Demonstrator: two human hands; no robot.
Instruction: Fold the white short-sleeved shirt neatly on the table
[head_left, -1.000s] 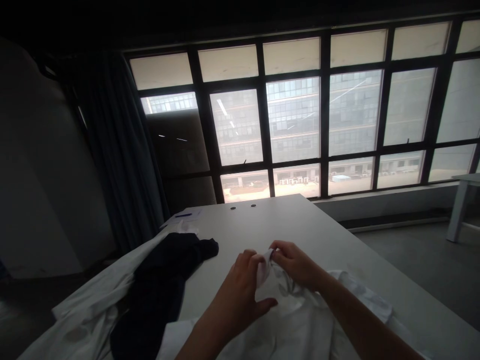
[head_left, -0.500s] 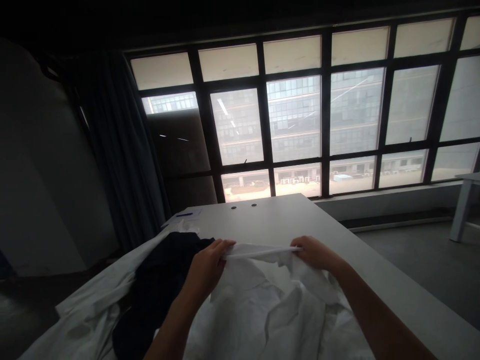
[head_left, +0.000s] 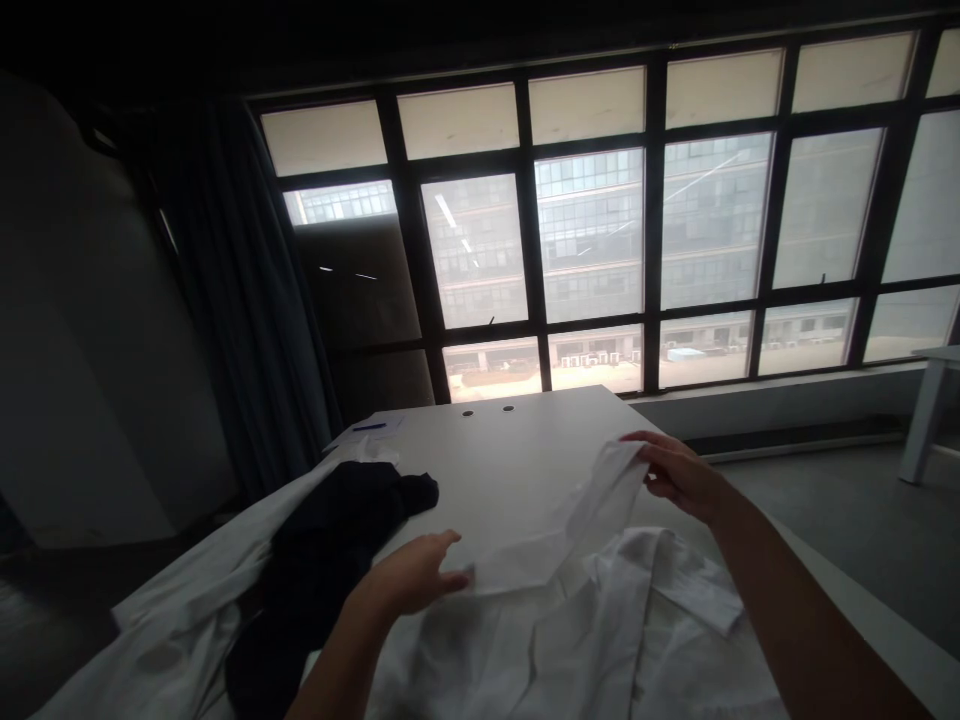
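Note:
A white garment [head_left: 577, 610] lies crumpled on the grey table [head_left: 525, 440] in front of me. My right hand [head_left: 679, 475] pinches one end of a strip of its cloth and holds it up toward the far right. My left hand [head_left: 409, 578] grips the other end of that strip low near the table, fingers pressed on the fabric. The strip runs stretched between the two hands.
A dark garment [head_left: 330, 540] lies heaped at the left, over more white cloth [head_left: 180, 630] that hangs off the table's left edge. A paper with a blue pen [head_left: 371, 428] lies at the far left corner. Large windows [head_left: 585, 230] fill the wall beyond; a white table leg [head_left: 926, 410] stands far right.
My hands have moved apart along the white cloth: the right went up and to the right, the left dropped down toward the table. The garment now lies flatter.

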